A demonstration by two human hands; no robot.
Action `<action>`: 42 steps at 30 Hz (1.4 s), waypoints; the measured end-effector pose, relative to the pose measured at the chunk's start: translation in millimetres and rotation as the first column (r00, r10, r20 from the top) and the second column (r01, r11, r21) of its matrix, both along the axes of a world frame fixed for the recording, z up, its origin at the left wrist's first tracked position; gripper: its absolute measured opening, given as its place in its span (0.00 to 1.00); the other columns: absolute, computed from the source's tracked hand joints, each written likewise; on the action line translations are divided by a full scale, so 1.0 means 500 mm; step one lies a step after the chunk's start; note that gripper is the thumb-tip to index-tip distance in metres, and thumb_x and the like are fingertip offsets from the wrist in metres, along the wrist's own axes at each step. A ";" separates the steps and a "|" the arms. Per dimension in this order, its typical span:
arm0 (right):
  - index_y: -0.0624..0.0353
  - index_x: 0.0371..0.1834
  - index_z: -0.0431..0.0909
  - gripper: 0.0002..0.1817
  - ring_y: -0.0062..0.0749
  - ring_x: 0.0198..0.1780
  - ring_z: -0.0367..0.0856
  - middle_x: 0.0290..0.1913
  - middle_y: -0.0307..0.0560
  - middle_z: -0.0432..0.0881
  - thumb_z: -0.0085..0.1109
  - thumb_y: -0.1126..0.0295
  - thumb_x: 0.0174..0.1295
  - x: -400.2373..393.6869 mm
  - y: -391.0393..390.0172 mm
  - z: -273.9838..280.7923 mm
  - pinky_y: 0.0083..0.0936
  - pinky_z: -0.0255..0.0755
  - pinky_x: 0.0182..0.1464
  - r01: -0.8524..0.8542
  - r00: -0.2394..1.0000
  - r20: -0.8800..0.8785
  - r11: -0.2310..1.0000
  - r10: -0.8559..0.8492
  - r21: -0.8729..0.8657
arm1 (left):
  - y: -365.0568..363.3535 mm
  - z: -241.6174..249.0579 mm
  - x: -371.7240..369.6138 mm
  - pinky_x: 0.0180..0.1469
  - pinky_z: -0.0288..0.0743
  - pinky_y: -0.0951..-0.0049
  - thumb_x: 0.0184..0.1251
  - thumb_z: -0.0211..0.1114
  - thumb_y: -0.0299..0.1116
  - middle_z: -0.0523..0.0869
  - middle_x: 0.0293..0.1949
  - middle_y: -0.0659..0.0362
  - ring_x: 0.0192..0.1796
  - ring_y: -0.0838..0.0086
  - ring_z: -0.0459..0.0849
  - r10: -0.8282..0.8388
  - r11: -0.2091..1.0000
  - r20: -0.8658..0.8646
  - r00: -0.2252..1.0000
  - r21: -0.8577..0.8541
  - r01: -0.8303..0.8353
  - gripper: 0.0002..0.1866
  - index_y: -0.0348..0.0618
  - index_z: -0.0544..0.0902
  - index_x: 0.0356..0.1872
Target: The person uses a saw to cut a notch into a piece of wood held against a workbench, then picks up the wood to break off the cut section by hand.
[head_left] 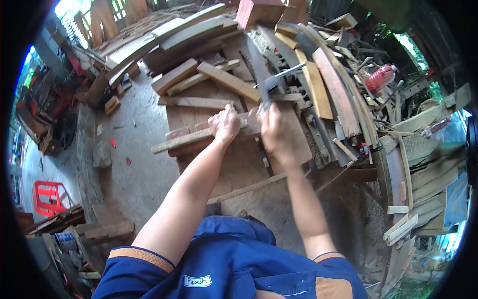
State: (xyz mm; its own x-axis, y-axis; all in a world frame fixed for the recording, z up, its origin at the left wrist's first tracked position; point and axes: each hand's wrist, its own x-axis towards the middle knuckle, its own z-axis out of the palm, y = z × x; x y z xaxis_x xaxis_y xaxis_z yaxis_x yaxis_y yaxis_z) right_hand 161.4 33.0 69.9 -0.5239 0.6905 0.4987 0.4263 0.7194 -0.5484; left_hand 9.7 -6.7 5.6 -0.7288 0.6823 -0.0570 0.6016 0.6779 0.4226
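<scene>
My left hand [225, 123] is wrapped around a narrow wooden strip [186, 140], pressing it down over a workbench [219, 174] of boards. Close to the strip's right end, my right hand [275, 132] is closed on the handle of a handsaw, smeared by motion. Its long thin blade [257, 65] points away from me. Just beyond the right hand lies a dark metal tool [276, 82] with a pale bar, overlapped by the blade in this view. Several cut wood pieces [229, 82] lie beyond my left hand.
Long planks [333, 89] and scrap wood line the right side, with a red plastic bottle [381, 78] among them. A reddish wooden block [259, 12] stands at the far end. On the left are a concrete floor [134, 119] and a red plastic stool [48, 198].
</scene>
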 end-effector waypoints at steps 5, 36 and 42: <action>0.56 0.63 0.68 0.21 0.63 0.31 0.84 0.27 0.64 0.84 0.43 0.59 0.72 0.036 -0.068 -0.147 0.57 0.77 0.33 0.222 0.941 0.303 0.951 -0.152 -0.213 | 0.002 -0.013 -0.003 0.48 0.73 0.52 0.75 0.43 0.44 0.89 0.35 0.46 0.43 0.52 0.88 -0.012 1.000 -0.048 0.999 0.004 0.013 0.20 0.45 0.82 0.41; 0.46 0.74 0.59 0.27 0.53 0.25 0.85 0.21 0.56 0.84 0.44 0.60 0.71 0.084 -0.092 -0.198 0.48 0.78 0.27 0.126 0.902 0.412 0.992 -0.125 0.027 | -0.227 -0.026 -0.056 0.48 0.70 0.58 0.71 0.56 0.44 0.75 0.43 0.57 0.47 0.60 0.75 -0.230 0.905 -0.484 0.844 0.214 0.369 0.10 0.56 0.81 0.46; 0.45 0.73 0.60 0.27 0.54 0.25 0.85 0.20 0.56 0.83 0.47 0.59 0.70 0.076 -0.101 -0.196 0.49 0.78 0.26 0.198 0.876 0.441 0.980 -0.194 0.037 | -0.218 -0.024 -0.058 0.46 0.68 0.59 0.70 0.56 0.43 0.76 0.42 0.59 0.47 0.62 0.76 -0.206 0.894 -0.501 0.840 0.252 0.370 0.09 0.58 0.80 0.46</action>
